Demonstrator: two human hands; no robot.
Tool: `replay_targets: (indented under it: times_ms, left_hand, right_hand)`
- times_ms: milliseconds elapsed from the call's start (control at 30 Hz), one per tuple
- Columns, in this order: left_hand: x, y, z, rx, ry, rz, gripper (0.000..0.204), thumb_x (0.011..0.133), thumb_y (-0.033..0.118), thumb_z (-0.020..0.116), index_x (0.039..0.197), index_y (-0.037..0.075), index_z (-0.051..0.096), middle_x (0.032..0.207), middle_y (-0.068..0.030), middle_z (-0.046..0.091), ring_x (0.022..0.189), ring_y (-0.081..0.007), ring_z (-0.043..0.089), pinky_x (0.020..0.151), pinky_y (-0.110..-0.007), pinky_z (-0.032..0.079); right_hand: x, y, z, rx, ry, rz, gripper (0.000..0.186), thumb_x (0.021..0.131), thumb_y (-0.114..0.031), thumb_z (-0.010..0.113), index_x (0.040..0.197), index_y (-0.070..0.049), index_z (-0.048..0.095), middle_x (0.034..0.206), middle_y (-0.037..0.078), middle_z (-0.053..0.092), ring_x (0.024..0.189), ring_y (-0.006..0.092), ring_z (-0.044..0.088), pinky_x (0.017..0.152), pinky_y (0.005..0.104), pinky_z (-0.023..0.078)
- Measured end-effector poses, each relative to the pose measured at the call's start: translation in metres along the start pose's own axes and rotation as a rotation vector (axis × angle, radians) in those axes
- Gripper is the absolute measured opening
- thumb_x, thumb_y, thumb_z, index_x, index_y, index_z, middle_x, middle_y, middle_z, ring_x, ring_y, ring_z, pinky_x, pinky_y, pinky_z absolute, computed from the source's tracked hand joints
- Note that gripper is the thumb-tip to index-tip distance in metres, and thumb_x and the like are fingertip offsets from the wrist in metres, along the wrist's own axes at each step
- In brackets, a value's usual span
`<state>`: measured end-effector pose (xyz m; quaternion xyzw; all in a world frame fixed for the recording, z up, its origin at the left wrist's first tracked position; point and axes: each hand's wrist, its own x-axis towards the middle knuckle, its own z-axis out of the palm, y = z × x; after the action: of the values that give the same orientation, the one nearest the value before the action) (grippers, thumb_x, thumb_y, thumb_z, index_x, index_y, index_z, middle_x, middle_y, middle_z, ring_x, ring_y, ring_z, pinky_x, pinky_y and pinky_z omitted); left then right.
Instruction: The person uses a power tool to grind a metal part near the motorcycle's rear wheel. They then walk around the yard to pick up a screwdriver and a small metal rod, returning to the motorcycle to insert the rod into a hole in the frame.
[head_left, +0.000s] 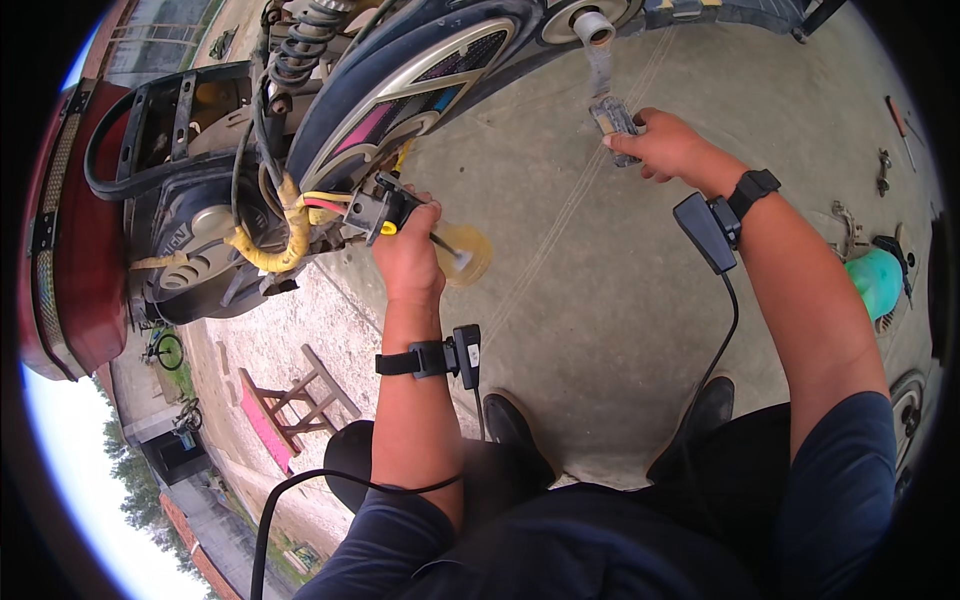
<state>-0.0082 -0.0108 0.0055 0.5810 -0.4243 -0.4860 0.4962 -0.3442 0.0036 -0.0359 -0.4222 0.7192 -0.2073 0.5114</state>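
My left hand (410, 250) is closed round a small black-and-silver part (375, 210) beside the motorbike's wiring; its exact kind is unclear. Yellow and red wires (325, 203) run up to this part. Just past those fingers, a yellow see-through container (468, 258) stands on the floor with a thin dark rod angled toward it. My right hand (665, 150) grips a worn grey pedal (615, 125), its fingers round the near end. From the pedal a grey crank arm (598, 72) leads up to a round hub (594, 28) on the bike.
The motorbike (400, 90) fills the upper left, with yellow-taped cable (285, 250) looping out. A screwdriver (897, 118), metal parts (884, 172) and a turquoise container (875, 282) lie at the right. A wooden stand (295, 405) is at lower left. Cables hang from both wrist straps.
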Motion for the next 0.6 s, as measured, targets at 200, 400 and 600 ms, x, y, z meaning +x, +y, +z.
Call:
replay_targets:
  times_ms: [200, 400, 600]
  left_hand:
    - [0.002, -0.001, -0.004, 0.009, 0.007, 0.005, 0.043, 0.078, -0.003, 0.069, 0.12, -0.004, 0.058, 0.1, -0.0071, 0.065, 0.093, -0.0181, 0.063, 0.089, -0.03, 0.049]
    - [-0.001, 0.001, 0.0, 0.017, 0.045, 0.044, 0.036, 0.077, -0.002, 0.067, 0.113, -0.002, 0.06, 0.094, -0.008, 0.067, 0.086, -0.0183, 0.062, 0.078, -0.029, 0.048]
    - [0.001, 0.002, -0.007, 0.007, 0.026, 0.014, 0.041, 0.076, -0.004, 0.07, 0.116, -0.003, 0.059, 0.098, -0.0065, 0.065, 0.091, -0.0179, 0.063, 0.086, -0.03, 0.049]
  right_hand:
    - [0.003, 0.014, -0.022, 0.011, 0.013, 0.008, 0.081, 0.085, -0.049, 0.075, 0.135, 0.008, 0.047, 0.106, 0.017, 0.067, 0.076, 0.0216, 0.066, 0.063, 0.0346, 0.055]
    - [0.003, 0.024, -0.046, 0.033, 0.02, 0.017, 0.093, 0.083, -0.051, 0.076, 0.145, 0.009, 0.039, 0.113, 0.019, 0.067, 0.08, 0.0238, 0.067, 0.065, 0.0345, 0.054]
    - [0.002, 0.031, -0.064, 0.049, 0.079, 0.024, 0.097, 0.082, -0.052, 0.077, 0.146, 0.008, 0.037, 0.116, 0.02, 0.067, 0.085, 0.0256, 0.067, 0.07, 0.0372, 0.055]
